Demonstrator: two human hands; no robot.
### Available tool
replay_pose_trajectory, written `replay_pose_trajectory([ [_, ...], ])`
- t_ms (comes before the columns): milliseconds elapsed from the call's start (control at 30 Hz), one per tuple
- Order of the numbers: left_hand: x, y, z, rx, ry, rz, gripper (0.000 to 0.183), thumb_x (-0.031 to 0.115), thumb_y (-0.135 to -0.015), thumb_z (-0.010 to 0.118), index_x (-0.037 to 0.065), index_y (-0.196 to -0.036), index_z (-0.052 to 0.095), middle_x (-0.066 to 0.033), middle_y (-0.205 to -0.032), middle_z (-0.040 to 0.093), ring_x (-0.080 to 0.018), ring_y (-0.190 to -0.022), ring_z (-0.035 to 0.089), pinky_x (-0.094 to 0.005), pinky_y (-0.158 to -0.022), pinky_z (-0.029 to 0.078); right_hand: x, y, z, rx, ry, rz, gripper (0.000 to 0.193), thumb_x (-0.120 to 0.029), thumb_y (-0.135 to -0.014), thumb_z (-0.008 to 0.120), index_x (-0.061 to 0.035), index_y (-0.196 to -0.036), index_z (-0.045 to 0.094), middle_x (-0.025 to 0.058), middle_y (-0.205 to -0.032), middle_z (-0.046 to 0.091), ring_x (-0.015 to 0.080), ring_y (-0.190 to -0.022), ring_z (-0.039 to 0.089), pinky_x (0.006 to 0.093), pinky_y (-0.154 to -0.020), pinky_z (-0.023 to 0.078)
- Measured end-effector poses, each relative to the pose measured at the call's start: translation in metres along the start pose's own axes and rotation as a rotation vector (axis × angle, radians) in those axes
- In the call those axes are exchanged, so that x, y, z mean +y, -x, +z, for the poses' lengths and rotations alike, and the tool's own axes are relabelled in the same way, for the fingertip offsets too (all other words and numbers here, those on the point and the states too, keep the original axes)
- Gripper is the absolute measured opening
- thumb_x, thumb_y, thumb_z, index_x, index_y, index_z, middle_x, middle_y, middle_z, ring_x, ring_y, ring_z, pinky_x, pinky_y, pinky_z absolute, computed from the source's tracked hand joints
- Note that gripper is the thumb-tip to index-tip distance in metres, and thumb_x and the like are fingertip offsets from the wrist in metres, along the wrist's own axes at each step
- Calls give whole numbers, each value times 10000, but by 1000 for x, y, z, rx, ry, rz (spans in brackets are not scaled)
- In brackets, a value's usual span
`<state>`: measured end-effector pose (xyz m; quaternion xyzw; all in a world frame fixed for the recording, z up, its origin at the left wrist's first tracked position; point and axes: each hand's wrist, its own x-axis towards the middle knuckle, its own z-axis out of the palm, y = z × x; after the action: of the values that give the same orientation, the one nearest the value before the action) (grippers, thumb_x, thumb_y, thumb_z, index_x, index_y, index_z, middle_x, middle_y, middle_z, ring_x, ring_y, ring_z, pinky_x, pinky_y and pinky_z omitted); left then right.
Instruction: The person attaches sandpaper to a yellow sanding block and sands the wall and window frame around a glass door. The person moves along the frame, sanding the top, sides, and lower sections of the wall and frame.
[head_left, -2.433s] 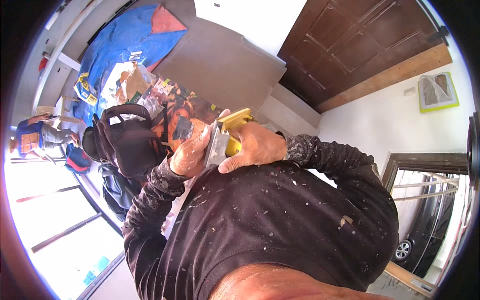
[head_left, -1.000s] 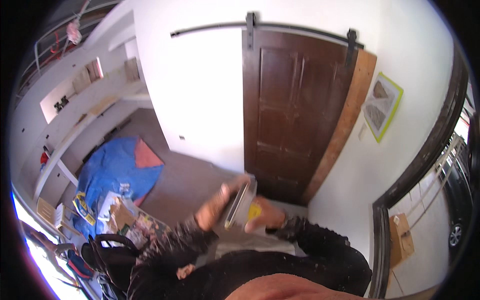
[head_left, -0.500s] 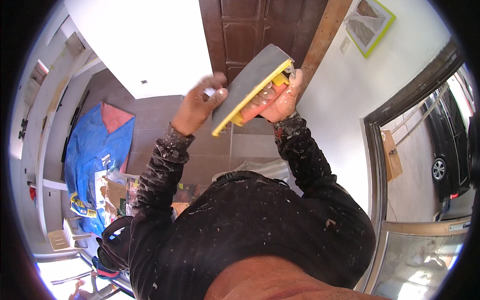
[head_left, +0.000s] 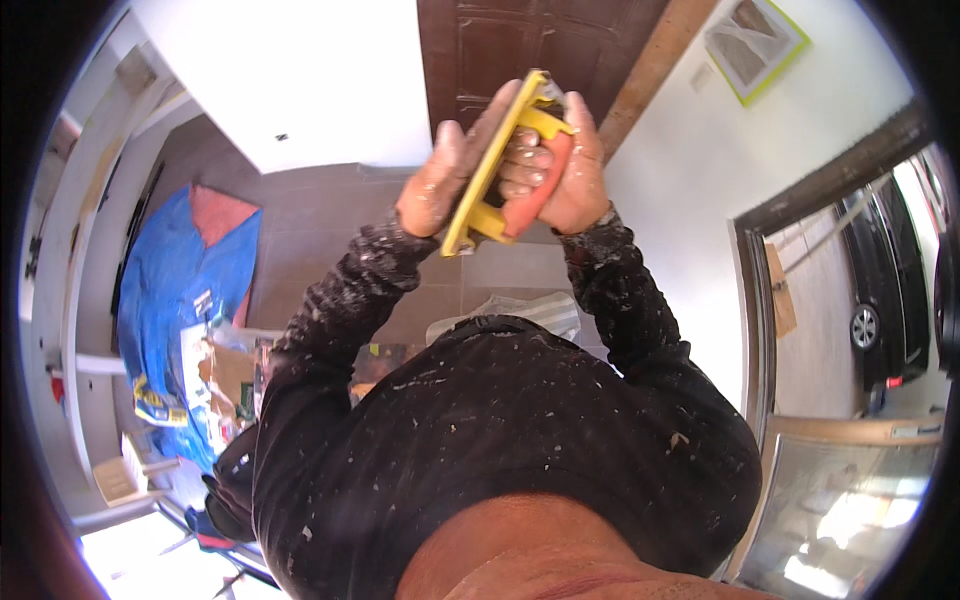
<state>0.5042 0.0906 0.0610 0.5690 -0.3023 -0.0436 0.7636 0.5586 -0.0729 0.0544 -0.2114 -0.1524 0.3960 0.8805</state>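
A hand sander with a long yellow base and a red-orange handle is held up in front of me, tilted with its top end to the right. My right hand has its fingers wrapped around the handle. Against the sander's underside lies my left hand, palm turned to it and fingers stretched out along the base. The grey sanding face is turned toward that palm and hidden from view now. Both hands and the dark sleeves carry white splashes.
A brown panelled door is ahead, with a white wall on the right. A blue tarp lies on the tiled floor at left, near a cream plastic chair. Through the window opening at right a black car shows.
My left hand has come up and right, from beside the sander onto its underside. The sander has turned more upright, hiding its grey face. My right hand keeps its hold.
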Motion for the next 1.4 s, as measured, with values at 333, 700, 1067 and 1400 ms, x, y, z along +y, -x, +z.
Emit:
replay_pose_trajectory([
  [333,-83,38,-87,-40,456,-389,718,656,-871,536,85,-1299,452,-90,-1097,623,-142,-914,621,-274,-778,531,53,6,-20,-82,34,-14,352,-440,-938,550,-88,-961,538,-20,-744,496,120,-731,522,324,-727,465],
  [700,21,-34,-43,-154,-554,-20,406,100,-906,635,36,-1299,558,-115,-1171,657,-205,-1103,604,-331,-964,442,48,140,-150,684,321,-235,317,-128,-861,679,-30,-1127,535,-5,-795,557,91,-622,546,267,-587,476],
  [1067,-141,-61,-22,62,-303,-443,211,133,-941,585,-35,-1045,657,-98,-860,695,-167,-770,633,-308,-761,509,-23,215,-189,1187,605,-775,349,-185,-841,645,-13,-1117,520,49,-840,574,133,-703,572,294,-639,498],
  [1400,-224,-62,-42,-4,-455,-626,270,217,-957,583,-22,-1059,658,3,-689,580,-33,-475,442,-196,-434,334,-17,353,-259,1864,1567,55,451,-296,-799,656,25,-1108,585,239,-987,653,403,-920,630,444,-816,508],
])
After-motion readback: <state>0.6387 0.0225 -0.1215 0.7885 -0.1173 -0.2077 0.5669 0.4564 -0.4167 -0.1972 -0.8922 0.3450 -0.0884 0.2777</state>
